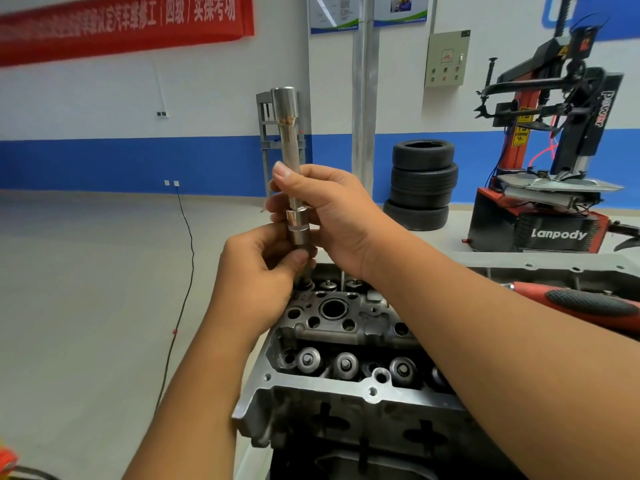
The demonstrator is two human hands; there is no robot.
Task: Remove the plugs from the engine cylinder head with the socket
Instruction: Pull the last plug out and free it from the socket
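Note:
A grey aluminium cylinder head (332, 393) stands in front of me, with valve springs and an open round bore on top. Above its far left corner I hold a long chrome extension bar with a socket (292, 157) upright. My right hand (332, 216) grips the bar around its middle. My left hand (259, 271) pinches the dark lower end just under the chrome socket; whether that end is a plug is hidden by my fingers.
A red-handled tool (585, 303) lies on a metal tray (554, 265) to the right of the head. Stacked tyres (420, 185) and a red tyre changer (554, 188) stand behind. A black cable (183, 258) runs across the floor on the left.

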